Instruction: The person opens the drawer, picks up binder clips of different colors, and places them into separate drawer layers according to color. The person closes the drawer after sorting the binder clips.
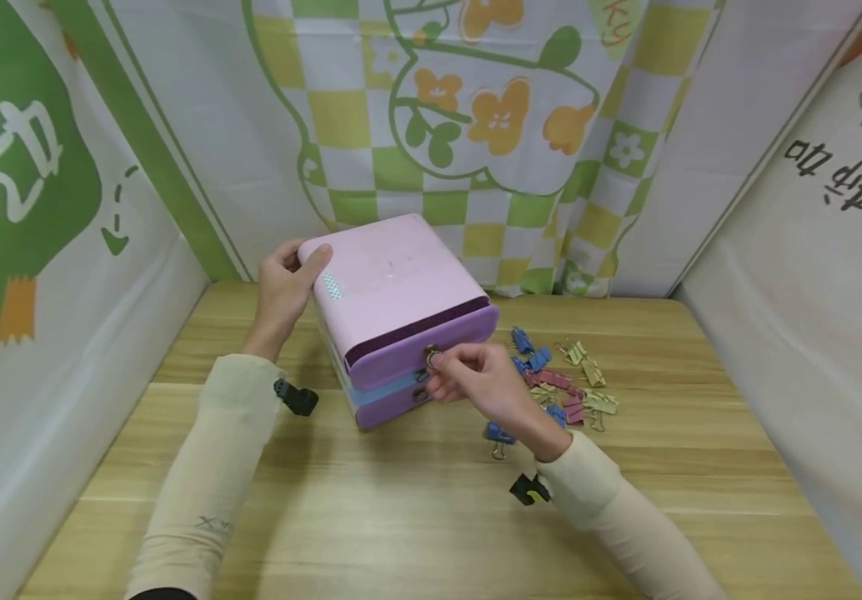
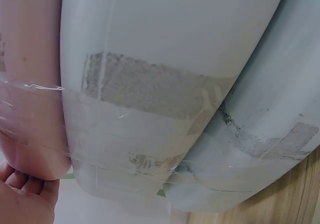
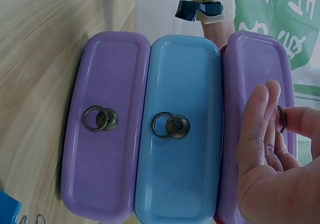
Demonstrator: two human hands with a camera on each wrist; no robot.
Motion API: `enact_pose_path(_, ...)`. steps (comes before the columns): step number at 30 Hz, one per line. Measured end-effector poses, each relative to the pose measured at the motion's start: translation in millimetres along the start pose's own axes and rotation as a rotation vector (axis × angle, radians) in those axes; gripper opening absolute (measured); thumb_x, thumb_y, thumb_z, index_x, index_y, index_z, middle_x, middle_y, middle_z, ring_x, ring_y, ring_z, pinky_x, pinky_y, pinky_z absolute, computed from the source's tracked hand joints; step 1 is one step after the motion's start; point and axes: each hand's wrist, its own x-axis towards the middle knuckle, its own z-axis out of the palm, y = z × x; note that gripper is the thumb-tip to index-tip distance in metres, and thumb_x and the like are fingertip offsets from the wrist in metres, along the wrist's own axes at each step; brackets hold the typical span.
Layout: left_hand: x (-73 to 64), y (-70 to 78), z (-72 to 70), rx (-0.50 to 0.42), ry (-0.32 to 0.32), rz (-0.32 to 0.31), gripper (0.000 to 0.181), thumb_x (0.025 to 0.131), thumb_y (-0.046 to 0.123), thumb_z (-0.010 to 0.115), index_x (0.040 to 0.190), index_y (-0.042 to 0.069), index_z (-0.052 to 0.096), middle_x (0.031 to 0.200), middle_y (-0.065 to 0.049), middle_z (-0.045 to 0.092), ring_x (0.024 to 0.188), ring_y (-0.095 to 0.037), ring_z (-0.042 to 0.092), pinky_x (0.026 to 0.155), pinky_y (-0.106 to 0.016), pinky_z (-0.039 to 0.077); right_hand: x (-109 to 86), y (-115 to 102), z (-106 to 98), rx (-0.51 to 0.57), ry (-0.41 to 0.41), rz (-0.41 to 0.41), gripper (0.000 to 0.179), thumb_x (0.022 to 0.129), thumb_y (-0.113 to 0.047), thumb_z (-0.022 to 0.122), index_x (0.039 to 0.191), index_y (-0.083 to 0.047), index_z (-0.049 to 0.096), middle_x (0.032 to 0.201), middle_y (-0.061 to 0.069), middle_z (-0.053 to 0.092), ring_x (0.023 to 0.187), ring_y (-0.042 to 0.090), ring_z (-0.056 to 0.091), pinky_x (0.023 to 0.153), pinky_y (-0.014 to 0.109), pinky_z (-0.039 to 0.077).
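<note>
A small chest of three stacked drawers (image 1: 393,267) with a pink top stands on the table. My left hand (image 1: 284,287) grips its far left upper corner, thumb on the top and fingers down the side. The left wrist view shows clear tape (image 2: 130,134) round the side walls. With thumb and fingers my right hand (image 1: 479,379) pinches the ring pull (image 3: 283,120) of the top purple drawer (image 1: 371,367), which sits slightly out, a dark gap above its front. The blue middle drawer (image 3: 185,184) and purple bottom drawer (image 3: 102,184) are closed, their rings hanging free.
Several blue, pink and yellow binder clips (image 1: 554,379) lie loose to the right of the chest, partly behind the right wrist. The wooden table (image 1: 371,517) is bounded by a patterned curtain (image 1: 476,167) at the back and printed cloth walls at both sides.
</note>
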Motion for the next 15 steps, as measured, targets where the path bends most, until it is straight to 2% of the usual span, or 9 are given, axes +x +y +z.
enact_pose_path(6, 0.4, 0.3, -0.4, -0.001, 0.002, -0.003, 0.055, 0.096, 0.038, 0.074, 0.135, -0.001, 0.067, 0.101, 0.012, 0.069, 0.093, -0.005, 0.065, 0.078, -0.011, 0.058, -9.0, -0.8, -2.7, -0.029, -0.007, 0.008, 0.032, 0.105, -0.026, 0.064, 0.107, 0.005, 0.074, 0.096, 0.018, 0.079, 0.079, 0.02, 0.078, 0.08, 0.038, 0.07)
enact_pose_path(12, 0.0, -0.4, -0.5, 0.002, -0.008, 0.0, 0.056, 0.096, 0.038, 0.074, 0.136, -0.001, 0.066, 0.101, 0.012, 0.069, 0.094, -0.005, 0.065, 0.079, -0.011, 0.058, -18.5, 0.5, -6.1, -0.053, -0.012, -0.014, 0.029, 0.105, -0.025, 0.065, 0.103, 0.001, 0.075, 0.095, 0.021, 0.078, 0.086, 0.04, 0.077, 0.078, 0.04, 0.07)
enact_pose_path(15, 0.5, -1.0, -1.1, 0.006, -0.009, -0.003, 0.057, 0.096, 0.039, 0.073, 0.136, -0.001, 0.066, 0.101, 0.011, 0.068, 0.093, -0.005, 0.065, 0.079, -0.011, 0.058, -24.1, 0.5, -7.5, -0.064, -0.019, -0.026, 0.029, 0.105, -0.026, 0.065, 0.102, 0.001, 0.076, 0.095, 0.021, 0.078, 0.084, 0.037, 0.078, 0.078, 0.041, 0.07)
